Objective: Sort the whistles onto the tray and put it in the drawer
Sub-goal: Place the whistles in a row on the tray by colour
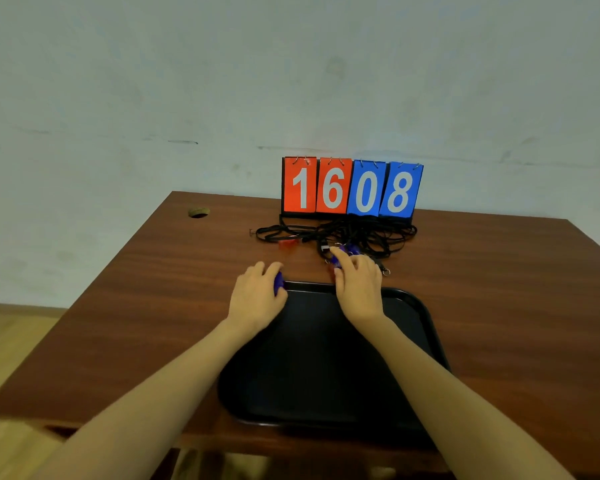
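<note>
Black plastic tray (326, 375) bare on brown wooden surface (118, 306). Left hand (257, 296) curled round blue whistle (278, 280) at far rim; right hand (359, 285) pinching among tangled blue and red whistles (343, 252). Sorting barely begun; next: set whistles down inside tray.

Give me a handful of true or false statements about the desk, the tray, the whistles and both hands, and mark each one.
1. The black tray holds a row of whistles. False: its visible surface is bare.
2. The left hand is curled around a blue whistle at the tray's far left corner. True.
3. The scoreboard reads 1608. True.
4. All four number cards are red. False: two are red, two blue.
5. The right hand reaches to the tangle of black lanyards in front of the scoreboard. True.
</note>
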The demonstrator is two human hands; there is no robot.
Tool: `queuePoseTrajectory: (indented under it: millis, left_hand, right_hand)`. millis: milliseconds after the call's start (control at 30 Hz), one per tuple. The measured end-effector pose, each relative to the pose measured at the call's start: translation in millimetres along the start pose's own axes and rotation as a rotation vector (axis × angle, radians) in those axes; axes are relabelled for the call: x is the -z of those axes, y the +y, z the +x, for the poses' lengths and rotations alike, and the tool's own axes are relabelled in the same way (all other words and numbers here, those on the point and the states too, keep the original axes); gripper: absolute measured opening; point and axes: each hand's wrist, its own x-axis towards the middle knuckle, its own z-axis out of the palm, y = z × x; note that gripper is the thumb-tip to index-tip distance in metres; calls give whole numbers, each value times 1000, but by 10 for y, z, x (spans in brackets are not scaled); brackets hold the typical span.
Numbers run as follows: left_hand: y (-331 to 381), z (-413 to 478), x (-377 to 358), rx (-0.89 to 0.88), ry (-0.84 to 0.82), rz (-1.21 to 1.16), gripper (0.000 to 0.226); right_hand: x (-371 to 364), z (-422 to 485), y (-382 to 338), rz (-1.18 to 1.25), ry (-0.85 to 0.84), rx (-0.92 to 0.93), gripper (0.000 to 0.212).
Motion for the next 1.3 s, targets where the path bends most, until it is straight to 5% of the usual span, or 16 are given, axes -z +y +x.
queuePoseTrajectory:
  millis: [367,633,1067,1300]
  left_hand:
    - [-85,-404,-217,103,-107,22,59]
    - [-282,-507,-222,-310,53,325,44]
    - [-477,-336,-266,-197,15,240,26]
    - [-443,-301,-235,-145,-28,241,35]
  right_hand:
    - [22,-621,-32,7,-122,55,40]
    - [-66,-613,-155,26,-184,65,39]
    - [-302,-542,-340,23,-265,105,40]
    - [-363,-463,-525,-68,-267,78,46]
